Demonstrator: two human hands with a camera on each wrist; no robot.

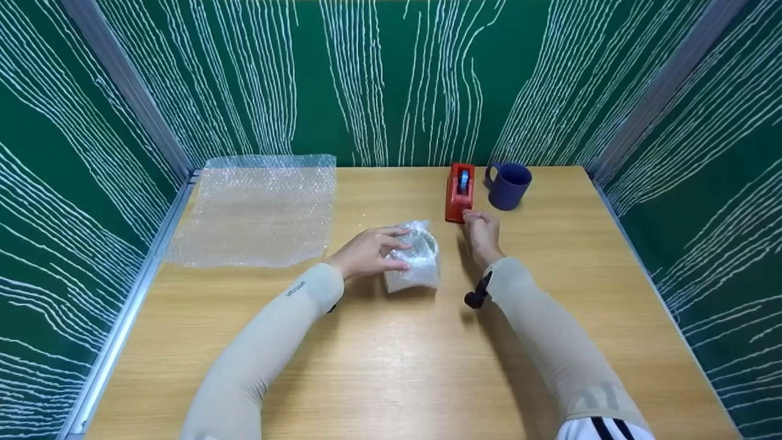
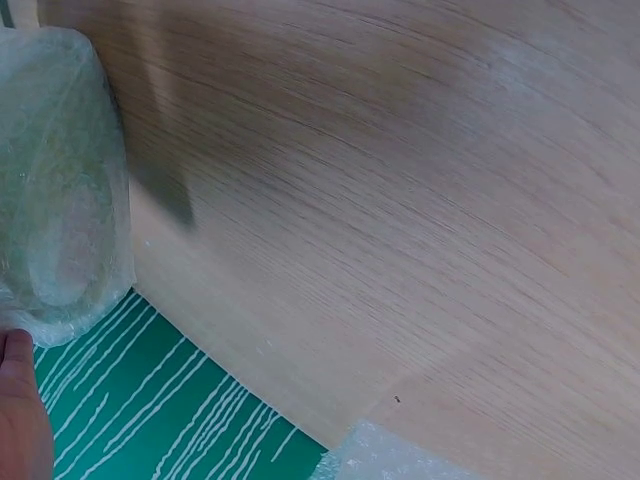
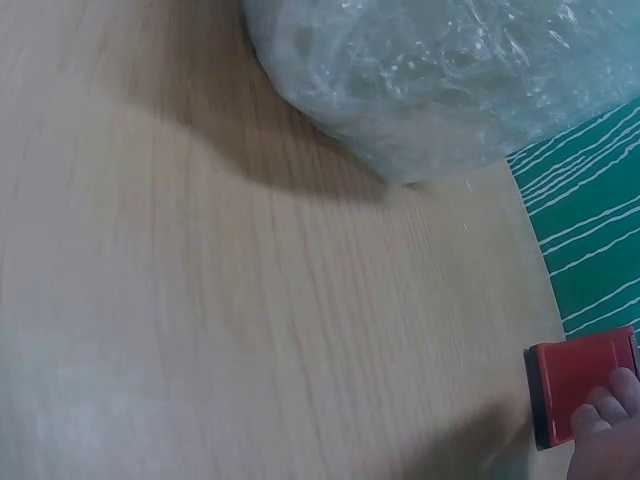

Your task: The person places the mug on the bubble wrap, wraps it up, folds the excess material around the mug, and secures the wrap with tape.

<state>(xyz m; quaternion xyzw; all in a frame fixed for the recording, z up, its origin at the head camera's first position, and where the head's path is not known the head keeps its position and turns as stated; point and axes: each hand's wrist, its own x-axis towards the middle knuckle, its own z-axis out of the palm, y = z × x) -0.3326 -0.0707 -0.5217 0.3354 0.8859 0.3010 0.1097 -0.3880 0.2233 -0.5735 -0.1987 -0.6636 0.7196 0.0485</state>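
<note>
A bundle of bubble wrap (image 1: 421,269) with a round, pale greenish thing inside stands on the table in front of me. My left hand (image 1: 372,250) grips it from the left, fingers spread over its top and side. In the left wrist view the bundle (image 2: 65,190) shows at the left edge, by a fingertip. The red tape dispenser (image 1: 455,205) stands further back, to the right. At its near end my right hand (image 1: 482,235) pinches with thumb and curled fingers, right at the tape's end; the tape itself is too small to make out.
A dark blue mug (image 1: 508,186) stands upright just right of the dispenser. A flat sheet of bubble wrap (image 1: 256,211) lies at the back left of the wooden table (image 1: 391,366). Green walls with white lines (image 1: 391,79) enclose the back and sides.
</note>
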